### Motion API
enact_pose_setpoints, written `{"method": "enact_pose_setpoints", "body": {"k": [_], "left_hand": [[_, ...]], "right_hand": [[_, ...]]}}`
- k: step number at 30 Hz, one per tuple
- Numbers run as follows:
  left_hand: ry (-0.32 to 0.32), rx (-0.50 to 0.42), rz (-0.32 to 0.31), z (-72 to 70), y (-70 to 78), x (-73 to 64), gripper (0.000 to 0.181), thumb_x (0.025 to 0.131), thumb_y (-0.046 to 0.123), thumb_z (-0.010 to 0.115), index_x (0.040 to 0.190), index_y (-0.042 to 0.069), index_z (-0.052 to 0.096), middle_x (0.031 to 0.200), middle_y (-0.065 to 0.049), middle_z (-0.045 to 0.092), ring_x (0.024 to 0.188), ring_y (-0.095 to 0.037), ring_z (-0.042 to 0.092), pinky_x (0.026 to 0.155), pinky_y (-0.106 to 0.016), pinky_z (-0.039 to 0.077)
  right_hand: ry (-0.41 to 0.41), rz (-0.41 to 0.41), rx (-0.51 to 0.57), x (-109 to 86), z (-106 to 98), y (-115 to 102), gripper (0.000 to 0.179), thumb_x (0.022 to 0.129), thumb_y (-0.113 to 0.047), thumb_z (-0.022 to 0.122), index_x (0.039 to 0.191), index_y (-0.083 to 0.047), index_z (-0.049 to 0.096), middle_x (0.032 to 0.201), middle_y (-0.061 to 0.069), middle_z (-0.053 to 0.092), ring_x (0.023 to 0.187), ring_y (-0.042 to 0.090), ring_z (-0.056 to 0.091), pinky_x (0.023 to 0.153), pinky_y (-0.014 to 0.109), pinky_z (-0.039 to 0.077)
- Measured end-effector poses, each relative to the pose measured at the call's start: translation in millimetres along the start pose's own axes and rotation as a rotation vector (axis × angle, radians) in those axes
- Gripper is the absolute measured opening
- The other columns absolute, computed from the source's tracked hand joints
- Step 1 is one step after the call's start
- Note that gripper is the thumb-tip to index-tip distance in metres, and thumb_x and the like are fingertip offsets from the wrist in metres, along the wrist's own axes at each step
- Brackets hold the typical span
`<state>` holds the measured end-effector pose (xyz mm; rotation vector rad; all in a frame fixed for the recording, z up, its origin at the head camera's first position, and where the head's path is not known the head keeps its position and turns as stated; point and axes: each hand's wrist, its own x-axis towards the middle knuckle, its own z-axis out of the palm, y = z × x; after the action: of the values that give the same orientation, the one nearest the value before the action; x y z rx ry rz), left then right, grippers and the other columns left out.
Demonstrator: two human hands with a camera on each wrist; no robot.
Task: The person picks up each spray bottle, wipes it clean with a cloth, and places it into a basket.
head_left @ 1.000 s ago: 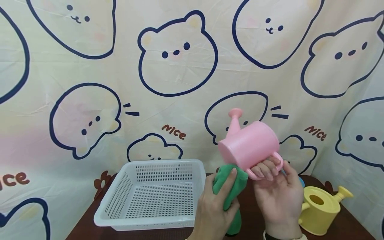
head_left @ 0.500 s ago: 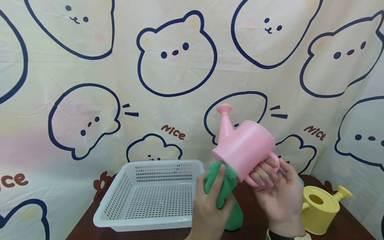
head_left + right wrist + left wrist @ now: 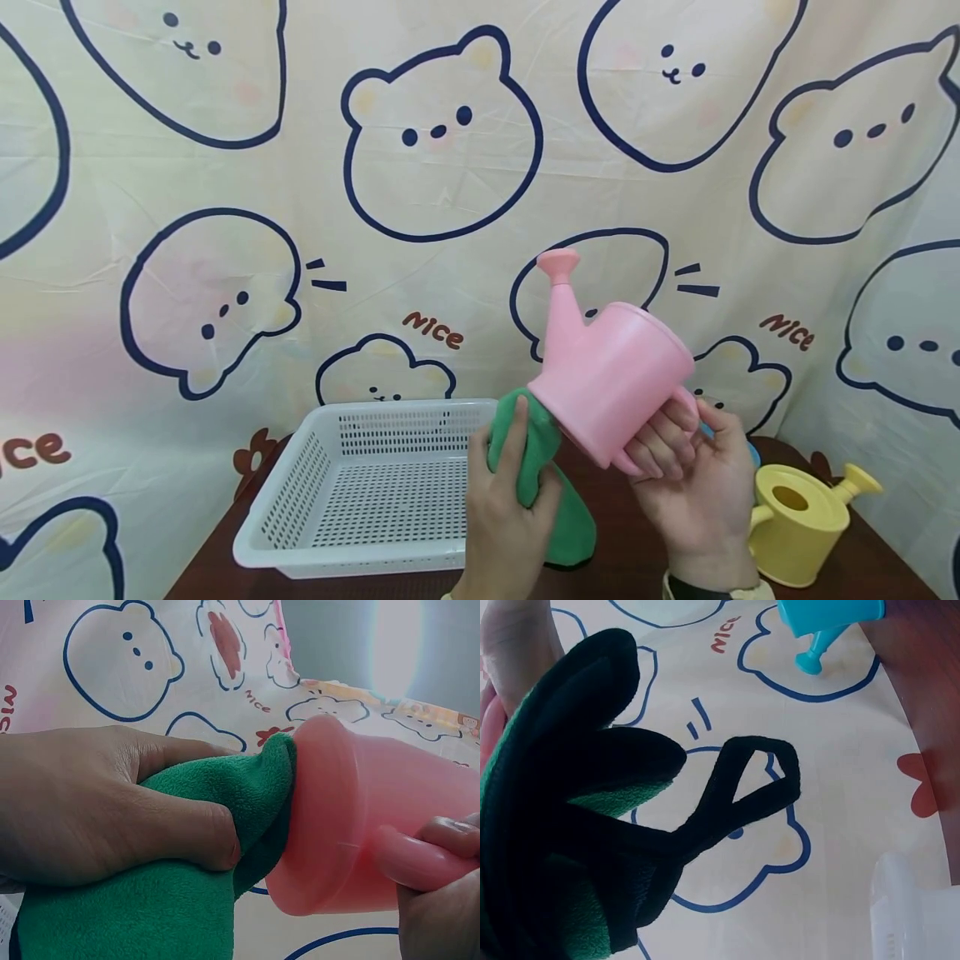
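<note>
My left hand (image 3: 504, 512) pinches a green cloth (image 3: 538, 446) between thumb and fingers. Part of the cloth hangs below the hand, and in the left wrist view its dark side has a loop (image 3: 791, 776). A pink toy watering can (image 3: 611, 371) is held up in the air, tilted with its spout upward and its base toward the cloth. The fingers of my right hand (image 3: 693, 508) are curled through its handle. In the right wrist view the bunched cloth (image 3: 217, 784) is right at the rim of the can's base (image 3: 322, 840).
A white perforated basket (image 3: 258, 533) stands at left on the dark brown table (image 3: 630, 542). At right stands a yellow watering can (image 3: 802, 525). A blue watering can (image 3: 832, 619) shows in the left wrist view. A cartoon-printed sheet (image 3: 442, 192) hangs behind.
The left hand and cloth have moved left and slightly up along the can's base to its edge. The pink can has shifted slightly left and turned, its spout rising more upright.
</note>
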<state>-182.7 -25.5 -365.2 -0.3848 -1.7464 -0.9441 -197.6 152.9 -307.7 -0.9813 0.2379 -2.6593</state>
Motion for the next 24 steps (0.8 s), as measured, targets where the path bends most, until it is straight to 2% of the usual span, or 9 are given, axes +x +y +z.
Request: {"method": "enact_pose_setpoints", "body": {"k": [7,12,20,24], "left_hand": [[-0.010,-0.004,-0.025,0.2,-0.8,1.2,0.093,0.075,-0.008,0.078,0.159,0.019,0.049,0.124,-0.015,0.057,0.099,-0.013,0.058,0.074,-0.025,0.059],[-0.040,-0.024,-0.054,0.1,-0.3,2.0,0.092,0.078,-0.008,0.077,0.160,0.021,0.047,0.122,-0.014,0.057,0.098,-0.012,0.057,0.072,-0.023,0.058],[-0.138,-0.037,-0.121,1.4,1.2,-0.7,0.089,0.083,-0.003,0.078,0.160,0.028,0.046,0.120,-0.012,0.057,0.094,-0.009,0.058,0.072,-0.023,0.059],[-0.216,-0.056,-0.179,3.3,5.6,-2.1,0.085,0.086,0.004,0.078,0.160,0.032,0.047,0.123,-0.012,0.057,0.093,-0.010,0.062,0.073,-0.023,0.060]], "right_hand": [[-0.041,-0.005,-0.012,-0.1,0.4,0.5,0.042,0.111,-0.032,0.025,0.086,-0.005,0.047,0.070,0.000,0.025,0.057,0.016,0.019,0.060,0.029,0.016],[-0.013,-0.014,-0.007,-0.3,0.5,0.2,0.041,0.110,-0.031,0.031,0.084,-0.005,0.049,0.069,0.000,0.026,0.056,0.017,0.020,0.058,0.029,0.017],[-0.076,-0.013,0.027,1.3,-1.9,-1.2,0.044,0.110,-0.034,0.025,0.080,-0.007,0.042,0.064,-0.001,0.025,0.054,0.015,0.019,0.057,0.027,0.014],[-0.060,-0.046,0.030,0.9,-2.3,-2.1,0.046,0.111,-0.035,0.027,0.078,-0.007,0.042,0.063,-0.002,0.025,0.052,0.015,0.019,0.056,0.027,0.014]]}}
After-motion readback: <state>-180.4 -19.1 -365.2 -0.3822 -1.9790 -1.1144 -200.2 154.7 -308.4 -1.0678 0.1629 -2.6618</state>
